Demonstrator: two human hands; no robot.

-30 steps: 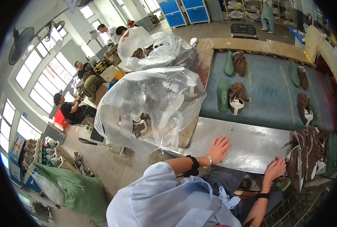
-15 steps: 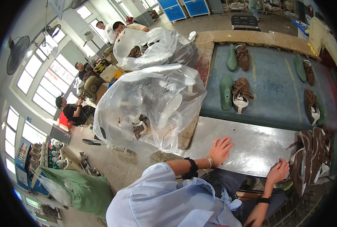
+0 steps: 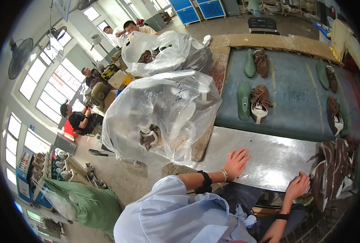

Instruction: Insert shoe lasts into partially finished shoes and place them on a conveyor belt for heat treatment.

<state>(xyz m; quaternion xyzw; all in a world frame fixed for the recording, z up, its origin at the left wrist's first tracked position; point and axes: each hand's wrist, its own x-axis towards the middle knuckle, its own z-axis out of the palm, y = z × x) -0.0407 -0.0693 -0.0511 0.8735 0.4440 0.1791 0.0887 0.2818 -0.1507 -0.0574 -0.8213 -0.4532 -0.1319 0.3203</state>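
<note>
My left hand [image 3: 236,163] lies on the bare metal plate [image 3: 265,156] with its fingers spread, holding nothing. Toward the plate's right near edge rests my right hand [image 3: 298,186], fingers loosely bent and nothing visible in them. Just right of that hand stands a row of brown shoes [image 3: 329,172] with pale soles, packed side by side. Beyond the plate, on a blue-green belt [image 3: 289,89], a brown shoe [image 3: 261,102] sits beside a green shoe last [image 3: 244,101]. Farther back is another such pair, and more stand along the belt's right side.
Left of the plate sits a large clear plastic bag [image 3: 159,113] of shoes, with a second bag [image 3: 167,52] behind it. A cardboard-covered rim [image 3: 269,40] borders the belt's far end. Several people work at the far left. A green sack [image 3: 87,202] stands lower left.
The whole view has shifted very slightly. Both hands keep their places on the plate, and no shoe has been picked up.
</note>
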